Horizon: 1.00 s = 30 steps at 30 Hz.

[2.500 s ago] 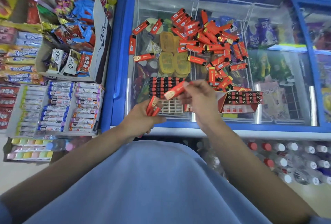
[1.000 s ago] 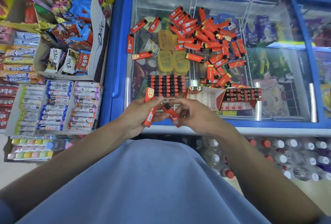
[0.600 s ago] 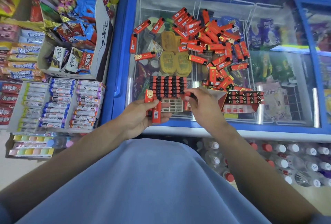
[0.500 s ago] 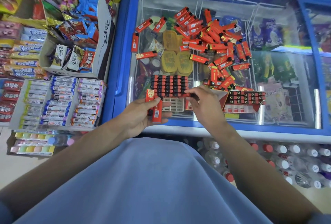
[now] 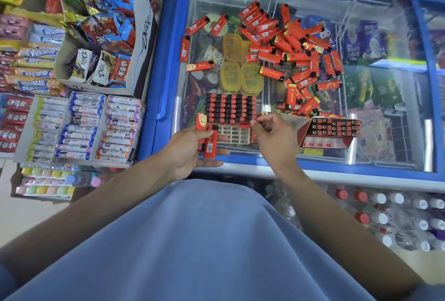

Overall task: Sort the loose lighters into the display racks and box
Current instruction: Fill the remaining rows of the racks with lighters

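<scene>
At the far left, beside the freezer, a carton (image 5: 142, 43) and its chocolate packets (image 5: 102, 67) carry the word "Dove". The left hand (image 5: 186, 150), at the near edge of the freezer lid (image 5: 385, 132), has its fingers clamped on a few red lighters (image 5: 208, 140). Just beyond is the left rack (image 5: 230, 115), partly filled. The right hand (image 5: 275, 138) pinches one lighter (image 5: 248, 124) at that rack's open slots. The red box (image 5: 332, 132) is at the right, and the loose pile (image 5: 291, 45) lies toward the far edge.
</scene>
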### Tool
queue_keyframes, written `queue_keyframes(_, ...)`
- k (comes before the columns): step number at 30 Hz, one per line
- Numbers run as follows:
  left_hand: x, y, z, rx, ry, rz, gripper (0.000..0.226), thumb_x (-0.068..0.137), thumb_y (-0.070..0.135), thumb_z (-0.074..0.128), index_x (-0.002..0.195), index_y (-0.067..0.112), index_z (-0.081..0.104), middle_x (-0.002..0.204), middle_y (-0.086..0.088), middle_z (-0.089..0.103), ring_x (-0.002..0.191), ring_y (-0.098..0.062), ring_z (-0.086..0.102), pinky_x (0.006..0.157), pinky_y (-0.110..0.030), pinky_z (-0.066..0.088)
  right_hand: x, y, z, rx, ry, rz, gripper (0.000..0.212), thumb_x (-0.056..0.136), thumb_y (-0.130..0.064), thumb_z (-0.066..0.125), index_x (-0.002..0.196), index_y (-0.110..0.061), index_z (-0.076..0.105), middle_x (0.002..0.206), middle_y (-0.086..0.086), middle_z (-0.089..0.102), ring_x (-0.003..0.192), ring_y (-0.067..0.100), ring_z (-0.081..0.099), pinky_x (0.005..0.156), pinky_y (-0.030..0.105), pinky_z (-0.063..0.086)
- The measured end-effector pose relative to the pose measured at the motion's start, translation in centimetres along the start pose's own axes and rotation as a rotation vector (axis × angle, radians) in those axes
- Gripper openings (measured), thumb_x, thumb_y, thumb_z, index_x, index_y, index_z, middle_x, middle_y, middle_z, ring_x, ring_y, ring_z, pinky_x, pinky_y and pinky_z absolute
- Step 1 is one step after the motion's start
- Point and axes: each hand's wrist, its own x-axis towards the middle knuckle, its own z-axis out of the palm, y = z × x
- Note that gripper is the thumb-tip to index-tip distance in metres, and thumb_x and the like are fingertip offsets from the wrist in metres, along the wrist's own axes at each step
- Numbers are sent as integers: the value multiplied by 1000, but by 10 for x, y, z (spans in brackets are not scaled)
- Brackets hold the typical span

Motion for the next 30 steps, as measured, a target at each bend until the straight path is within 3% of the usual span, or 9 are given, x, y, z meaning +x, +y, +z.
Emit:
queue_keyframes(2,0,0,-1,-13,-2,5,23,109,15,45,126,13,61,109,-7,78,95,-28,77,62,-38,61,-1,0,3,142,-33,99,9,100,-29,64,97,-21,66,83,-2,75,66,15,74,65,41,63)
queue_keyframes(5,-1,-1,-2,-10,-16,20,24,109,15,45,127,14,60,112,-5,78,96,-26,77,63,-38,62,-2,0,3,252,-86,195,9,105,-18,55,102,-19,63,94,6,77,70,24,75,60,38,63)
queue_keyframes(13,-2,-4,-3,32,-63,33,25,107,22,52,129,18,63,116,2,77,100,-22,76,67,-35,62,2,-7,3,294,-50,244,20,93,-20,75,92,-6,61,81,9,77,61,30,73,58,42,63)
queue_keyframes(17,-1,-7,-6,67,-65,28,22,103,26,58,121,17,67,117,-1,76,97,-17,76,67,-33,60,0,-9,-2,134,36,99,28,89,-39,78,85,-18,59,74,4,69,62,21,69,59,33,56)
queue_keyframes(19,1,-10,-7,123,-59,23,21,102,31,60,115,19,70,112,1,78,87,-11,75,63,-28,56,-6,-19,-7,78,-69,7,23,91,-44,74,88,-23,65,74,1,66,61,12,61,60,21,49)
queue_keyframes(22,6,-15,-8,193,-47,16,22,97,39,65,106,21,73,102,3,79,69,-7,63,56,-22,43,-13,-32,-7,211,-486,35,11,95,-36,71,100,-26,73,79,14,61,61,17,55,53,32,50)
queue_keyframes(24,9,-16,-8,188,-59,6,21,95,38,67,99,19,74,94,1,77,61,-7,54,51,-19,38,-13,-33,-4,270,-657,76,9,97,-26,69,104,-21,73,73,5,61,60,15,54,48,29,47)
queue_keyframes(27,12,-18,-10,127,-49,-5,23,96,36,67,95,14,72,82,-2,73,55,-9,48,43,-16,33,-11,-31,-3,364,-746,168,5,96,-15,70,99,-11,71,70,2,62,58,14,55,51,26,47)
queue_keyframes(30,20,-21,-18,102,126,-10,28,100,39,64,106,13,74,81,-1,72,57,-11,51,47,-20,38,-12,-28,-2,418,-709,185,16,88,-12,77,101,-7,70,76,8,70,66,17,65,60,27,56)
